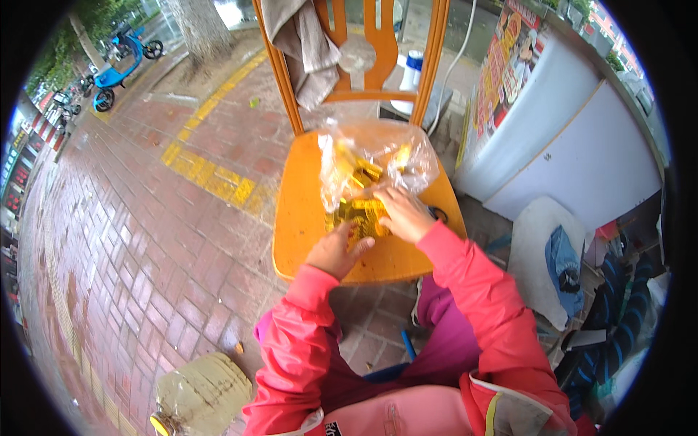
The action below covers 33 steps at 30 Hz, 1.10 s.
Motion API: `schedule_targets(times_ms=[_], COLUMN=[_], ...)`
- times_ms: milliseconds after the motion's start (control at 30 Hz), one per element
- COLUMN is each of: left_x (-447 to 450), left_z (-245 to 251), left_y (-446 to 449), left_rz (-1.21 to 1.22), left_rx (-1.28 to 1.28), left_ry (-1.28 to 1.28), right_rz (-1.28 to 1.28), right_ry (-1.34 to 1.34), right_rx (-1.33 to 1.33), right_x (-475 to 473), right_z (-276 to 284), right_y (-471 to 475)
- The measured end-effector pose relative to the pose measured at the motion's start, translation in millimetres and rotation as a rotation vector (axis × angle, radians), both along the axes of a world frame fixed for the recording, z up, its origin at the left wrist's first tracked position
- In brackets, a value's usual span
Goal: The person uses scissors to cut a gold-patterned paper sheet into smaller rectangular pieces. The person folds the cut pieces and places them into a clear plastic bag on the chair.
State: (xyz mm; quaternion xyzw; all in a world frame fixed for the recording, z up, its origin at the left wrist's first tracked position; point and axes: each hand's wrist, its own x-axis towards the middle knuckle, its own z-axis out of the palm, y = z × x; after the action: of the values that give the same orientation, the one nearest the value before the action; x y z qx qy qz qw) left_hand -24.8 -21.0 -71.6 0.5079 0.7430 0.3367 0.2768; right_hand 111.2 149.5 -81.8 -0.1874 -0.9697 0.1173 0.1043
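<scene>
On the seat of an orange wooden chair (297, 218) lies a stack of shiny gold foil paper (366, 217) with a printed pattern. My left hand (337, 252) is at the stack's near left edge, thumb and fingers apart. Stretched over its right side is my right hand (402, 213), fingertips touching the far edge; whether it grips the paper is hidden. Just beyond, a clear plastic bag (420, 163) spreads across the seat with more folded gold pieces (366, 173) in it. A dark looped handle (438, 214), perhaps of scissors, shows beside my right wrist.
A grey cloth (311, 54) hangs over the chair back. To the right stand a white cabinet (583, 147) and a pale slab (540, 245) with a blue cloth bag. A large plastic bottle (204, 392) lies at lower left on brick paving. A blue scooter (117, 71) is parked farther off.
</scene>
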Motion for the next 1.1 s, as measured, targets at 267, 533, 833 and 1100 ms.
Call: schedule_targets(times_ms=[267,533,833,1100], left_x=[0,-16,2,18], left_z=[-1,7,23,48], left_y=[2,-5,3,17], left_rz=[-0.032,-0.015,-0.050,0.239], left_rx=[-0.062,-0.122,0.170,0.512], left_ry=[-0.036,-0.197,-0.313,-0.733], right_rz=[-0.053,0.052,-0.055,-0.057], right_ry=[0.114,0.208,0.422,0.749], right_rx=[0.095,-0.300,-1.192,-1.429], right_x=[3,11,25,23], right_z=[2,41,68,78], right_y=[-18,-13,-2,-15])
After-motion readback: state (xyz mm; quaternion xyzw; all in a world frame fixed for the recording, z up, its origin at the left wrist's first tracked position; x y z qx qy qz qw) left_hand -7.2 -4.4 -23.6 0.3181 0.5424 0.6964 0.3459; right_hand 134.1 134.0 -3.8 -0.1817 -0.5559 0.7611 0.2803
